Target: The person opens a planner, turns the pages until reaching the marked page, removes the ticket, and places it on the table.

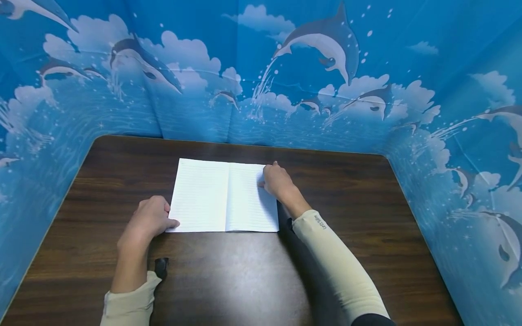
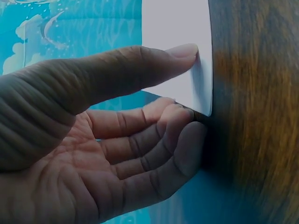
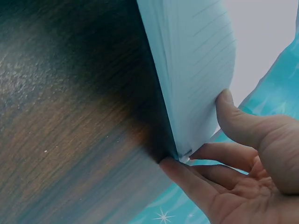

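An open notebook with lined white pages lies on the table in the head view, its fold running away from me. At its near left corner, my left hand holds the edge. The left wrist view shows that thumb on the white page, the other fingers curled by the corner. My right hand grips the right page near its far right corner. Seen from the right wrist, the thumb presses the lined page while the fingers reach the notebook's edge. Their tips are partly hidden.
The dark wood table has rounded far corners. A blue curtain printed with dolphins and clouds surrounds its back and sides. Pale sleeves cover both forearms, and a black strap piece shows near the left wrist.
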A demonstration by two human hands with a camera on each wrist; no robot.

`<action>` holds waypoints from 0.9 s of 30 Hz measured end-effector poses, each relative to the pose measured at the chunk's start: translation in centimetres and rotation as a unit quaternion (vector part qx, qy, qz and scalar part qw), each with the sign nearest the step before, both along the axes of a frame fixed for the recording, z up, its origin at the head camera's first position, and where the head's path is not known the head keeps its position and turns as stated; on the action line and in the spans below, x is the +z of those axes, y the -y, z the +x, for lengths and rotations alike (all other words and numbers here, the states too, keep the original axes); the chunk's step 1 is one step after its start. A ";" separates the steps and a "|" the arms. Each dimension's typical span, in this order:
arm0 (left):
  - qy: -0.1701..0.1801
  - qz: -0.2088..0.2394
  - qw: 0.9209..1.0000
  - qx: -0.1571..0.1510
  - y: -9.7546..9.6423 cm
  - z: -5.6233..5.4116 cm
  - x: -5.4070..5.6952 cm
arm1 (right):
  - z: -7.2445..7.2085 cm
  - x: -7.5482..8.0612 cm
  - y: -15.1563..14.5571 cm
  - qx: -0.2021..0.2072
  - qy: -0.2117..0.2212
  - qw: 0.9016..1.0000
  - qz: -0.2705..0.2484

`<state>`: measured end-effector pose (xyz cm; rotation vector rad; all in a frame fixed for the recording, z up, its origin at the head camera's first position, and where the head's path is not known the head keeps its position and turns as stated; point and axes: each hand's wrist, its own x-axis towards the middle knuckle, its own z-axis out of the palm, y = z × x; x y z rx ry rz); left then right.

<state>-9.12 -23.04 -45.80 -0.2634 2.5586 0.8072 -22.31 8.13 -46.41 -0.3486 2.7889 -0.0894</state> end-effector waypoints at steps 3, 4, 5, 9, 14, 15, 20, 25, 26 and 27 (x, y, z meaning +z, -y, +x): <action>-0.001 0.001 1.000 0.000 0.1 0.0 0.0 | 0.0 0.0 0.0 0.003 -0.003 1.000 0.001; -0.001 0.001 1.000 0.000 0.1 0.0 0.0 | 0.0 0.1 0.0 0.004 -0.004 1.000 0.000; -0.001 0.001 1.000 0.000 0.2 0.0 0.0 | 0.1 0.1 0.0 0.009 -0.007 1.000 0.000; 0.001 0.000 1.000 -0.001 0.3 0.0 -0.1 | 0.1 0.0 0.0 0.009 0.000 1.000 -0.015; 0.006 0.005 1.000 0.001 0.3 0.1 -0.2 | 0.0 -0.1 0.1 -0.007 0.012 0.999 -0.033; 0.007 0.006 1.000 0.001 0.3 0.1 -0.2 | -0.1 0.0 0.1 -0.010 0.013 0.999 -0.039; 0.010 0.010 1.000 0.004 0.2 0.0 -0.1 | 0.0 0.0 -0.3 -0.012 0.005 0.997 -0.079; 0.009 0.012 1.000 0.007 0.2 -0.1 -0.1 | 0.6 0.2 -0.9 -0.002 -0.043 0.995 -0.095; 0.008 0.012 1.000 0.007 0.2 -0.1 -0.1 | 0.8 0.3 -1.0 0.000 -0.053 0.994 -0.095; 0.007 0.013 1.000 0.006 0.2 -0.1 -0.1 | 0.9 0.4 -1.1 0.003 -0.062 0.994 -0.094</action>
